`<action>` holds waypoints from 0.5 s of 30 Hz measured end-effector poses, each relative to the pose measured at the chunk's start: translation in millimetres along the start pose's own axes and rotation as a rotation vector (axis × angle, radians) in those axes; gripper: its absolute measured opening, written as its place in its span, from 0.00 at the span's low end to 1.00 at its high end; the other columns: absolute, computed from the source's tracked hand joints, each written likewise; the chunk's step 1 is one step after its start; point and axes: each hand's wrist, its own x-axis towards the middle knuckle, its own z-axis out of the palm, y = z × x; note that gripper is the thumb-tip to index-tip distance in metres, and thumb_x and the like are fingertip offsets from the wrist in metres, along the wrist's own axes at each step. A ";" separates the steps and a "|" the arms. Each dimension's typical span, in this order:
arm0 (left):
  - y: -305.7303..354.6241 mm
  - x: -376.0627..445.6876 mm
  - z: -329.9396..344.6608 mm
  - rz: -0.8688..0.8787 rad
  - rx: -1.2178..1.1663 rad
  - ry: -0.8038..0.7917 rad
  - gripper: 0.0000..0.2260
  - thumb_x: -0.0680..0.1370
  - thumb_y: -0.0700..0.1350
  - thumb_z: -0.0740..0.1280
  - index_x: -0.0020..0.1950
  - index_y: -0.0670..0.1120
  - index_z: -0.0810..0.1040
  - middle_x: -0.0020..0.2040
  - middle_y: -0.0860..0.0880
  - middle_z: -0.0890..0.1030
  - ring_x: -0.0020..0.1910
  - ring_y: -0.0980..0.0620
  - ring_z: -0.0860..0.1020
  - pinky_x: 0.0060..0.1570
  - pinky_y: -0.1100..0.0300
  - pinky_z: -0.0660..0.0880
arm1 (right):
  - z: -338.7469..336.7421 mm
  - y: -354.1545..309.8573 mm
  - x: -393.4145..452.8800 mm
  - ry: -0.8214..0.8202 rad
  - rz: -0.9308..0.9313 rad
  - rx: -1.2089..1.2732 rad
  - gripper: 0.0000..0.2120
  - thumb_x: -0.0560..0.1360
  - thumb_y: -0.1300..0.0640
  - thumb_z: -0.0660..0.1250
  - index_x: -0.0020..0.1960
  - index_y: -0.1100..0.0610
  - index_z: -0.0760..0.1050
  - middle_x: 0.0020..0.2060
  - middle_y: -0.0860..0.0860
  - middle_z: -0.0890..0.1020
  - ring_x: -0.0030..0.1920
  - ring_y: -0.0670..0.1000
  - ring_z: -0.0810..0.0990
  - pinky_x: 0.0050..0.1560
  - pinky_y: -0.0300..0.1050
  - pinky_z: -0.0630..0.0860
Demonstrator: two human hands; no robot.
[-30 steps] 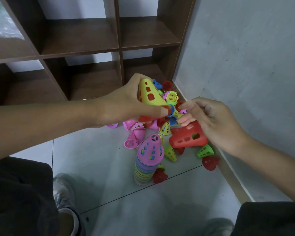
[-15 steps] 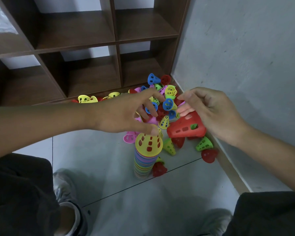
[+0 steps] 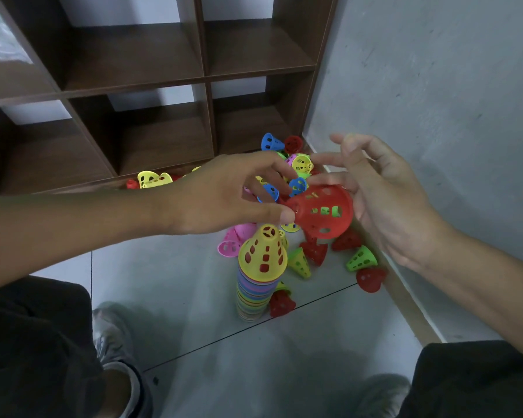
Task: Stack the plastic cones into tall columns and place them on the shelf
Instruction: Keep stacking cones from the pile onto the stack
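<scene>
Red cone sits pinched in the left grip, touching the right grip's released fingers.

A: Stack? B: Tall multicolour cone stack stood upright on floor, yellow cone on top.
A: Red cone? B: Held sideways above loose cones; brown shelf behind.

floor: grey tile | on it: cone column, loose cones, shelf
</scene>
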 end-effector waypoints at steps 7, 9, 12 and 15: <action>7.7 -2.7 1.3 0.133 -0.137 0.093 0.15 0.79 0.51 0.70 0.63 0.47 0.77 0.58 0.52 0.83 0.57 0.51 0.83 0.55 0.52 0.82 | 6.7 -10.3 -3.9 0.013 0.109 0.198 0.19 0.82 0.46 0.58 0.67 0.56 0.73 0.59 0.55 0.83 0.56 0.54 0.85 0.55 0.58 0.83; 8.7 -2.0 2.6 0.164 -0.082 0.151 0.16 0.77 0.52 0.70 0.61 0.47 0.78 0.56 0.54 0.83 0.55 0.55 0.83 0.52 0.59 0.82 | 9.3 -10.6 -5.8 -0.013 0.113 0.216 0.19 0.82 0.45 0.58 0.66 0.55 0.73 0.59 0.56 0.83 0.58 0.55 0.84 0.56 0.59 0.82; 6.1 -0.9 0.7 0.164 -0.015 0.200 0.14 0.78 0.55 0.68 0.60 0.49 0.78 0.53 0.56 0.83 0.53 0.55 0.83 0.51 0.57 0.82 | 12.2 -9.2 -7.1 -0.029 0.113 0.195 0.20 0.82 0.43 0.57 0.66 0.56 0.74 0.59 0.57 0.83 0.56 0.53 0.84 0.56 0.54 0.82; 0.5 0.0 -3.0 0.165 0.084 0.153 0.14 0.78 0.57 0.69 0.59 0.50 0.77 0.52 0.56 0.82 0.52 0.56 0.82 0.49 0.59 0.81 | 11.0 -3.7 -4.7 0.013 0.119 0.015 0.20 0.83 0.41 0.55 0.63 0.54 0.76 0.56 0.53 0.84 0.55 0.50 0.85 0.54 0.51 0.82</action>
